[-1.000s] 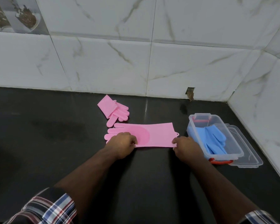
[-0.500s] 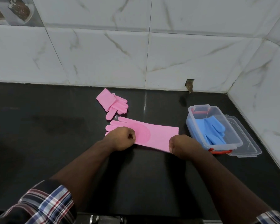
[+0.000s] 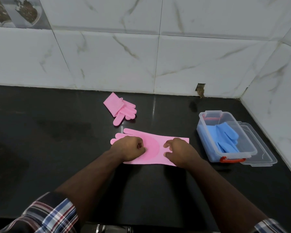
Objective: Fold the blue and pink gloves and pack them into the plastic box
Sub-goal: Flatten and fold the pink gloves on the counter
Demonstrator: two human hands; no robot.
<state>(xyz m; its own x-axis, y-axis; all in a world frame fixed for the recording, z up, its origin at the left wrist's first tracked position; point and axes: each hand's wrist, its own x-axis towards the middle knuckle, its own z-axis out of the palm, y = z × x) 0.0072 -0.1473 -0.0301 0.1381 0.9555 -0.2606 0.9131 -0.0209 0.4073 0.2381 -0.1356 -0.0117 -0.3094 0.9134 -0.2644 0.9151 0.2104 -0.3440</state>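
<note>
Two hands (image 3: 155,151) on flat pink glove (image 3: 152,146), fingers pointing left

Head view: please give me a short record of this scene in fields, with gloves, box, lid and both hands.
flat pink glove: spread on the black counter, under both hands
folded pink glove: farther back, alone
blue gloves: inside the plastic box
lid: beside the box, off
left hand: fingers curled, on the flat glove
right hand: fingers bent, touching the flat glove
</note>
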